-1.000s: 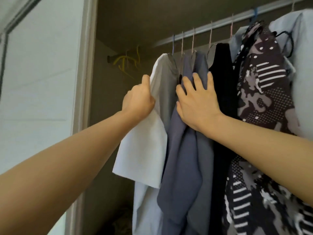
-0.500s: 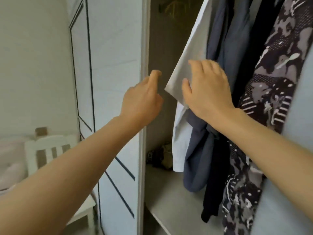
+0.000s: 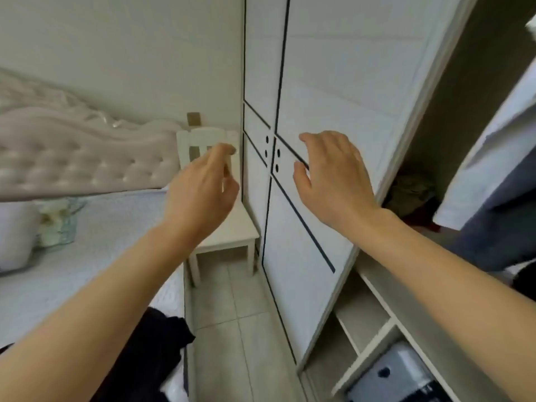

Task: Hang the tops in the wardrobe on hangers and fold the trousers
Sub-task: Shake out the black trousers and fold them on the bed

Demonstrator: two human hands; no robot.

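Note:
Both my hands hang in the air in front of the closed white wardrobe doors [image 3: 313, 97], holding nothing. My left hand [image 3: 203, 187] has loosely curled fingers that stay apart; my right hand [image 3: 333, 175] is spread open. At the far right, inside the open wardrobe section, hang a white top [image 3: 490, 169] and a blue-grey top [image 3: 499, 227], clear of my right arm. A dark garment [image 3: 153, 352] lies on the bed's near edge, below my left forearm. The hanging rail is out of view.
A bed [image 3: 95, 256] with a tufted headboard [image 3: 72, 158] fills the left. A white chair [image 3: 232, 227] stands between the bed and the wardrobe. Tiled floor [image 3: 232, 314] runs between them. Low wardrobe shelves [image 3: 365, 323] and a bundle of clothes [image 3: 412, 192] sit inside.
My view has swung left and down, away from the hanging clothes. Both hands have let go of the tops and now hover in front of the closed wardrobe doors.

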